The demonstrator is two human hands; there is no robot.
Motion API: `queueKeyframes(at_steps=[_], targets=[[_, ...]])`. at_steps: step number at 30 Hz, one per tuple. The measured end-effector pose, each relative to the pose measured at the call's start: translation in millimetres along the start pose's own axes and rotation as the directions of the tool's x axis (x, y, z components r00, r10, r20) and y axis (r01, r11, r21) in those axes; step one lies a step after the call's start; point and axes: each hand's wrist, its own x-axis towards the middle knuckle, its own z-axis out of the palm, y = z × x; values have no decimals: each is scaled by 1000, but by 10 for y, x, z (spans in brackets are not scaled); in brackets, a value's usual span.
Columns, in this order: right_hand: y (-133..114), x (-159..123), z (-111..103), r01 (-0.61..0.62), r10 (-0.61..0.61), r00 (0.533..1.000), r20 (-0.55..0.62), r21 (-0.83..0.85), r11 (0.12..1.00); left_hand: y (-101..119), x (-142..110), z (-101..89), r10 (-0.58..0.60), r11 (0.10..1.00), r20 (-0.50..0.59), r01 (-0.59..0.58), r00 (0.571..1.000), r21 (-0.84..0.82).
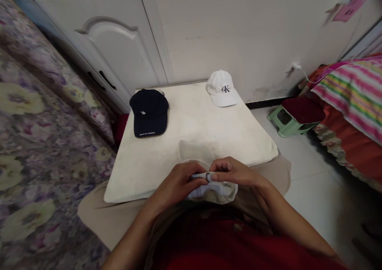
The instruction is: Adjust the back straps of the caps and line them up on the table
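A cream cap lies upside down at the near edge of the small white table, its brim pointing away from me. My left hand and my right hand meet over the back of it. Both pinch the cap's adjusting strap and its small metal buckle between fingers and thumbs. A dark navy cap rests on the far left of the table. A white cap with a black logo sits at the far right corner.
A floral-patterned bed cover runs along the left. White cupboard doors and a wall stand behind the table. On the right, a green stool with a dark red cushion, and a bed with striped bedding.
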Motion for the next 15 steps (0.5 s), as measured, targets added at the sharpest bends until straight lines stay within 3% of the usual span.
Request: queueKeyframes(at_steps=[6,9,15], targets=[[34,38,122,29,-57,989,-139,-199,980,47,38,26,-35,981,35,28,999,194],[7,24,124,41,-77,987,-144,-241,970,30,67,65,5,974,67,-20,998,226],[-65,-133,-97,53,-52,998,27,-3,999,18,47,-3,27,995,50,-22,998,-97]])
